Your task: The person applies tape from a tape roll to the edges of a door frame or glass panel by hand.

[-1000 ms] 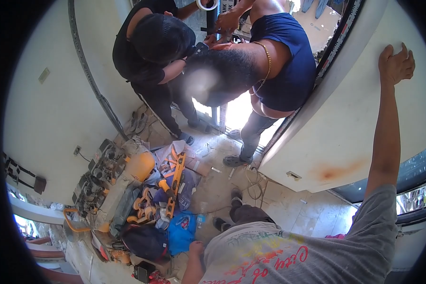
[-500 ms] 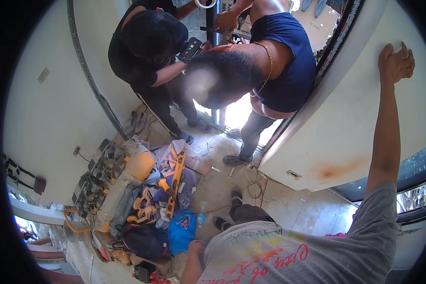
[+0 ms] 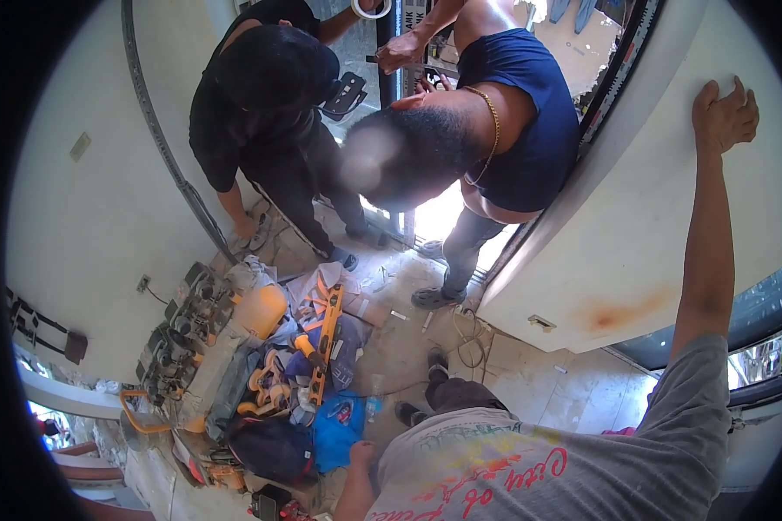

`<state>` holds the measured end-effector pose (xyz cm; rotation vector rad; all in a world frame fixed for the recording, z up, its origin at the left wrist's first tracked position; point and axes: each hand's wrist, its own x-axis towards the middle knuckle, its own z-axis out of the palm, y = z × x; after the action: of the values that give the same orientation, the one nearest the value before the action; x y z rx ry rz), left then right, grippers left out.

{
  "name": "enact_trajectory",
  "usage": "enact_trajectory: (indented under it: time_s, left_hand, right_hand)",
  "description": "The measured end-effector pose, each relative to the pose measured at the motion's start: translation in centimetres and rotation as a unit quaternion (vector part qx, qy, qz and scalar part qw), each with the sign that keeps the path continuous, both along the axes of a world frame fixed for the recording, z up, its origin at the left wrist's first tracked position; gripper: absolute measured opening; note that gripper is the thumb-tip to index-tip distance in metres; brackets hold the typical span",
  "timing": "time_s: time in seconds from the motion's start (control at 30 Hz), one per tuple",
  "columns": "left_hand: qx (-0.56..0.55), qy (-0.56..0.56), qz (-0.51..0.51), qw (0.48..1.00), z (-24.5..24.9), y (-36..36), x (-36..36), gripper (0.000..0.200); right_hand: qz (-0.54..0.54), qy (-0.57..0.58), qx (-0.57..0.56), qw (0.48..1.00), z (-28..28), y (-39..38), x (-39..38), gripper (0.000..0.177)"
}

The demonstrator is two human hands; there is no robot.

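My right hand (image 3: 725, 117) is stretched far out at the upper right and rests against the white wall panel (image 3: 617, 234). Its fingers are apart and bent, with nothing in them. Low in the view, my left hand (image 3: 363, 453) hangs beside my grey shirt (image 3: 530, 460), its fingers mostly hidden. The hand is nearest to a blue plastic bag (image 3: 337, 424) on the floor, with a clear bottle (image 3: 374, 405) close by.
Two people work at the doorway: one in black (image 3: 278, 69), one in a navy shirt (image 3: 526, 113). An orange spirit level (image 3: 326, 343) lies across piled tools and bags. A yellow-tanked machine (image 3: 261, 311) stands left of it. Cable loops (image 3: 469, 343) lie near my feet.
The person in black has lowered one hand from the phone-like device at head height towards the floor by the wall. The other person's hand has shifted slightly left. My hands stay put.
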<state>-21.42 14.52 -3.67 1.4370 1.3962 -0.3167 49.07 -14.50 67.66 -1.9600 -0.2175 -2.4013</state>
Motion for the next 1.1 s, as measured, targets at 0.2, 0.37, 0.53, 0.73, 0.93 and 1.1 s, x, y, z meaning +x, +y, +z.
enact_trajectory:
  time_s: [0.2, 0.37, 0.53, 0.73, 0.93, 1.1]
  left_hand:
    - [-0.029, -0.019, 0.012, 0.999, 0.0, 0.3, -0.1, 0.009]
    - [-0.019, -0.021, 0.021, 0.999, -3.4, 0.8, -1.0, 0.021]
    - [-0.019, -0.016, 0.005, 1.000, -2.6, 1.3, -0.1, 0.020]
    - [-0.004, -0.027, -0.011, 1.000, -1.1, 0.7, -0.1, 0.020]
    - [-0.031, 0.005, 0.010, 0.999, 1.0, 0.3, -0.1, 0.020]
    - [-0.010, -0.001, -0.008, 1.000, -1.5, 0.5, -0.8, 0.021]
  right_hand:
    - [-0.017, 0.001, 0.002, 1.000, -0.1, -0.1, 0.1, 0.046]
    - [-0.027, -0.004, -0.009, 1.000, 0.0, -0.2, 0.1, 0.045]
    - [-0.029, -0.002, -0.009, 1.000, -0.2, -0.4, 0.3, 0.045]
    - [-0.016, -0.003, -0.006, 1.000, -0.1, -0.1, 0.1, 0.047]
    - [-0.023, 0.006, -0.001, 1.000, -0.4, -0.2, 0.1, 0.047]
    - [-0.026, 0.000, -0.006, 1.000, -0.4, -0.4, 0.0, 0.047]
